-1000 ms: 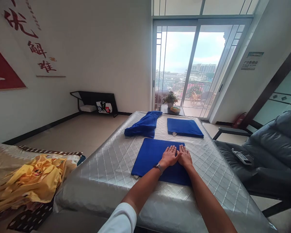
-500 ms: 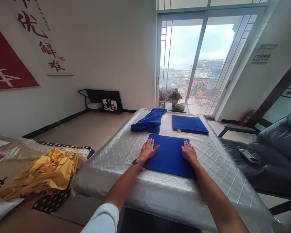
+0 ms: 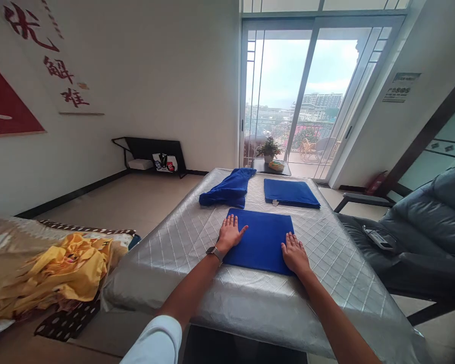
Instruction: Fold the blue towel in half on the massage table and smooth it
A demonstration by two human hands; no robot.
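A folded blue towel [image 3: 263,239] lies flat on the silver quilted table [image 3: 182,253] in front of me. My left hand [image 3: 230,234] rests flat on the towel's left edge, fingers spread, with a watch on the wrist. My right hand [image 3: 294,253] presses flat on the towel's near right corner, fingers stretched out. Neither hand holds anything. Farther back lie a second folded blue towel [image 3: 290,193] on the right and a crumpled blue towel [image 3: 228,189] on the left.
A dark leather chair [image 3: 420,232] with a remote [image 3: 379,238] stands at the right. A bed with yellow cloth [image 3: 60,268] is at the left. Behind the table are a small stand with a plant [image 3: 269,150] and glass balcony doors [image 3: 307,101].
My hands began together at the towel's middle, then slid apart to its left and right edges. The right hand has since drawn back toward the near right corner.
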